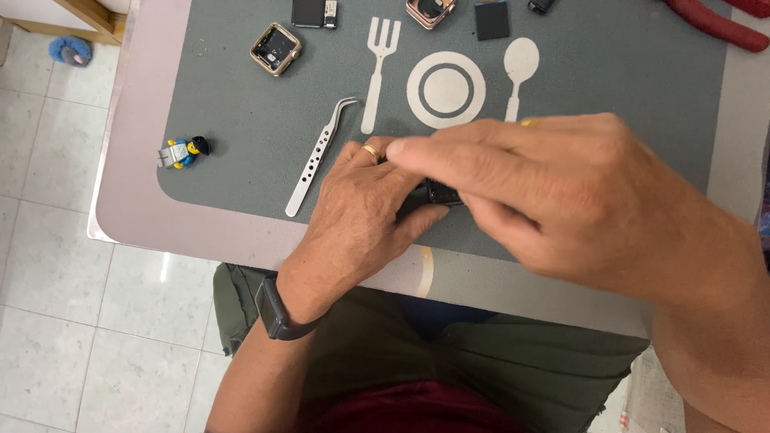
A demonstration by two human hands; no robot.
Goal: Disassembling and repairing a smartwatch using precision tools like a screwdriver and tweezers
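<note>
Seen from the head camera, a small black device [437, 193] lies near the counter [136, 216] edge on a grey placemat [241, 160], mostly hidden, its long axis apparently running 9 to 3 o'clock. The left hand [361, 208] and right hand [553, 192] both curl their fingers narrowly around it. Smooth curved steel tweezers [318, 156], perforated, lie at 10 o'clock.

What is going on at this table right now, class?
A seated person grips a small black part between the left hand and right hand, low on a grey placemat. Curved metal tweezers lie just left of the hands. An opened gold watch case and a toy figure sit further off.
</note>
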